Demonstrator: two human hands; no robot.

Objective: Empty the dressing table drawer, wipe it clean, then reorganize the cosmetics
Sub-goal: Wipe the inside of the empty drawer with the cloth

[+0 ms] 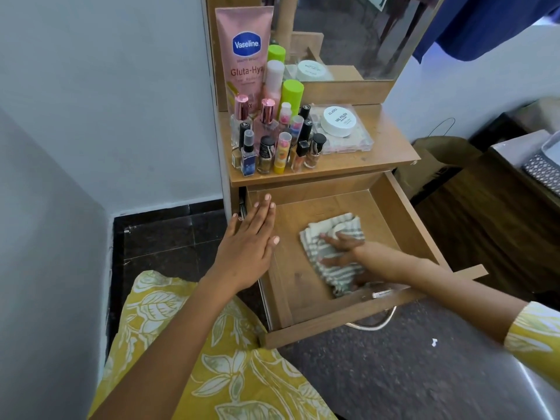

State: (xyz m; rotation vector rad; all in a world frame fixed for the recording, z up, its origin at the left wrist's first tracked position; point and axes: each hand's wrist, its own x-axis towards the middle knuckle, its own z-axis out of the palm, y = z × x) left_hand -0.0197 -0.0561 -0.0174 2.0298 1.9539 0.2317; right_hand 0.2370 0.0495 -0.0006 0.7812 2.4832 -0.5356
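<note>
Right hand (339, 253), fingers spread flat, pressing striped cloth (333, 253) onto drawer (403, 213) floor; left hand (248, 247), fingers straight, resting on rim at 9 o'clock.

Wooden drawer (394, 213) pulled open; striped cloth (336, 256) inside.

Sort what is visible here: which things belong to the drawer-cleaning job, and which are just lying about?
Job: open drawer; striped cloth under the right hand; left hand on the drawer's side; cosmetics on the tabletop.
Lying about: mirror; brown paper bag; blue fabric.
</note>
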